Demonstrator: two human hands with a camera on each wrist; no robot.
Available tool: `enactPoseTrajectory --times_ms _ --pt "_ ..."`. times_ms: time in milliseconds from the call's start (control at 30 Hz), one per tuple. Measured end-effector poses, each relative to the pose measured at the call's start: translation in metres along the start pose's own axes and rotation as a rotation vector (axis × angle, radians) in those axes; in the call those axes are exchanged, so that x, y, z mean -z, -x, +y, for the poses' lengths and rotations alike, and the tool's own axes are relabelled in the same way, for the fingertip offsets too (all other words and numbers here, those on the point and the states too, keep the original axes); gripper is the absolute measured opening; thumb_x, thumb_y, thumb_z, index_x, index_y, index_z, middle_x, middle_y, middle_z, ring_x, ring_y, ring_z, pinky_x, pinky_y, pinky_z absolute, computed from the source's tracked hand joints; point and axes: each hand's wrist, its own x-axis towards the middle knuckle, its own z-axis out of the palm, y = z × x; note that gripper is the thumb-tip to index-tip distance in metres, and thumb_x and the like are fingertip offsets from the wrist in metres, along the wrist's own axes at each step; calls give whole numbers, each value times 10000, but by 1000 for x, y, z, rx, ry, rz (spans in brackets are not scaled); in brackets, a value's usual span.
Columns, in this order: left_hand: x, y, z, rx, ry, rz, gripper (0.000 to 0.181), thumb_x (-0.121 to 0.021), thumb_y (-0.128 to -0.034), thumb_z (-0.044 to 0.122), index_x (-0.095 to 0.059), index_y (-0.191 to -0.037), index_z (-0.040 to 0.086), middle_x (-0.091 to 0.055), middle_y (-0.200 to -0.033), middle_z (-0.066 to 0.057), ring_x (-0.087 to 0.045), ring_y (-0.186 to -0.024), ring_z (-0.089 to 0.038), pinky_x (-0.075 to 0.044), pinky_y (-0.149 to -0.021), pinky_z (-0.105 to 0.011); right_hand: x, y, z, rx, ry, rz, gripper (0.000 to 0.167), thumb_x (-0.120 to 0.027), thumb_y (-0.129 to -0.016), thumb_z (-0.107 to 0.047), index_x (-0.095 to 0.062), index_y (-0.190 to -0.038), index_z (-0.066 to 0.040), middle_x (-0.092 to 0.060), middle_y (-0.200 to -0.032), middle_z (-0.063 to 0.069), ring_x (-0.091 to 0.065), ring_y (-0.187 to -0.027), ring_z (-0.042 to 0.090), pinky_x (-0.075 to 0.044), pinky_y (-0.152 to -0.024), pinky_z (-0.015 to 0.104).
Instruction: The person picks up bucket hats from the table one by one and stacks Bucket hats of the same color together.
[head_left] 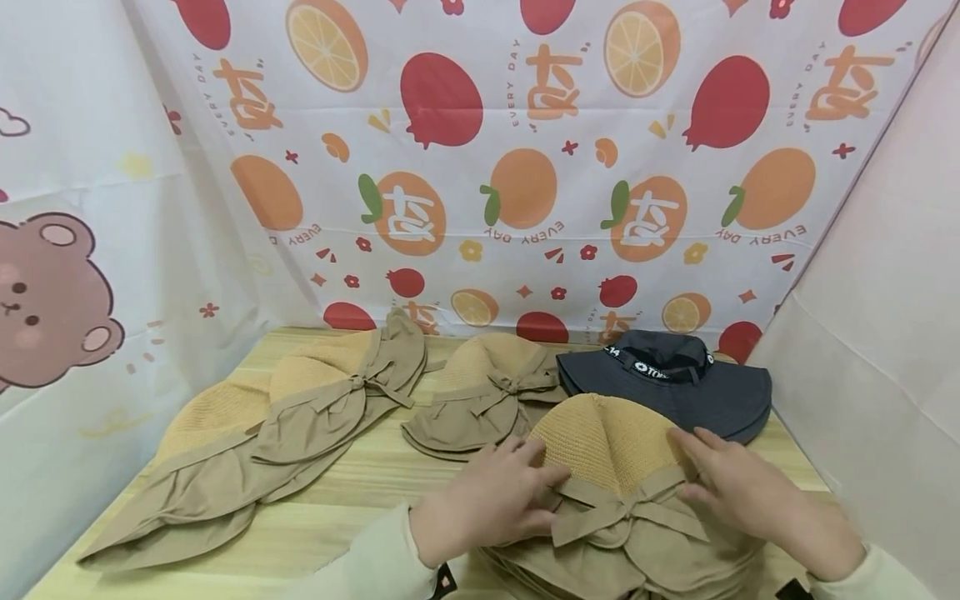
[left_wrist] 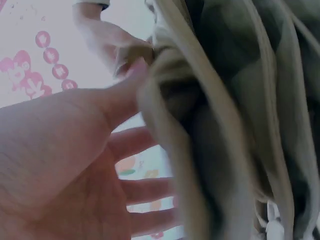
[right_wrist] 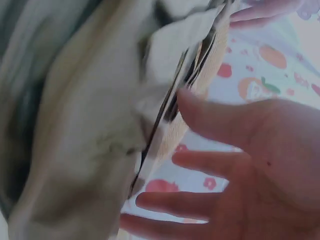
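Note:
A stack of tan hats with straw crowns (head_left: 600, 442) and fabric brims (head_left: 600, 562) lies at the front right in the head view, a bow on the top one. My left hand (head_left: 491, 500) touches its left side, fingers spread; in the left wrist view that hand (left_wrist: 75, 165) has its thumb at the layered brims (left_wrist: 225, 110). On the stack's right side is my right hand (head_left: 757, 492), its fingers extended over the crown's edge. The right wrist view shows this hand (right_wrist: 250, 165) with spread fingers beside the hat fabric (right_wrist: 85, 130).
Overlapping tan hats (head_left: 315, 425) lie at the left of the wooden-patterned table (head_left: 360, 500). Another tan hat (head_left: 480, 408) sits behind the stack, and a dark hat (head_left: 675, 392) is at the back right. A fruit-print cloth (head_left: 480, 275) hangs behind, with pale cloth at both sides.

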Motion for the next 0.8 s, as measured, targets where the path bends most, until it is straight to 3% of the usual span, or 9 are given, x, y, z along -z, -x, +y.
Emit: enactPoseTrajectory --times_ms 133,200,300,433,600,700,800 --pt "-5 2 6 31 -20 -98 682 -668 -857 700 -516 -1478 461 -552 -1407 -32 -559 -1330 -277 -571 -926 -468 -11 1 6 -10 -104 -190 933 -859 -826 -302 -369 -1557 8 -372 -1468 499 -433 -1289 700 -456 -971 718" --pt "-8 2 5 32 -10 -109 713 -688 -830 708 -510 -1479 471 -548 -1404 -34 -563 -1329 -279 -580 -903 -459 -23 -1 18 -8 -161 -277 989 -849 -848 -275 -268 -1607 -23 -276 -1505 519 -367 -1312 727 -463 -950 712" --pt "-12 1 4 25 -2 -126 720 -728 -819 672 -507 -1476 479 -549 -1380 -22 -574 -1303 -263 -580 -872 -436 -50 -4 42 40 -182 -357 1064 -787 -912 -355 -75 -1667 -121 -181 -1515 545 -369 -1291 739 -532 -855 602" --pt "-18 -3 -1 30 -7 -139 733 -770 -801 640 -511 -1471 492 -561 -1398 -21 -608 -1255 -240 -581 -861 -405 -84 -10 69 55 -168 -412 1101 -710 -944 -483 86 -1666 -249 -114 -1541 533 -373 -1292 730 -549 -777 504" --pt "-24 -8 -10 42 1 -118 726 -820 -779 592 -550 -1445 485 -590 -1336 -17 -625 -1134 -188 -576 -768 -355 -113 -22 96 23 -165 -443 1112 -669 -934 -575 132 -1654 -296 -104 -1590 480 -374 -1341 685 -548 -850 530" --pt "-25 -12 -15 46 22 -121 709 -835 -785 550 -564 -1436 479 -595 -1277 -7 -620 -1054 -156 -546 -689 -320 -116 -24 98 17 -174 -433 1095 -641 -928 -621 108 -1659 -297 -103 -1603 466 -341 -1364 685 -526 -903 594" --pt "-24 -15 -20 52 48 -143 705 -832 -800 524 -553 -1446 479 -592 -1322 -14 -631 -1076 -159 -542 -690 -325 -101 -25 81 3 -166 -447 1089 -652 -938 -586 80 -1668 -244 -102 -1580 495 -312 -1366 699 -485 -934 665"
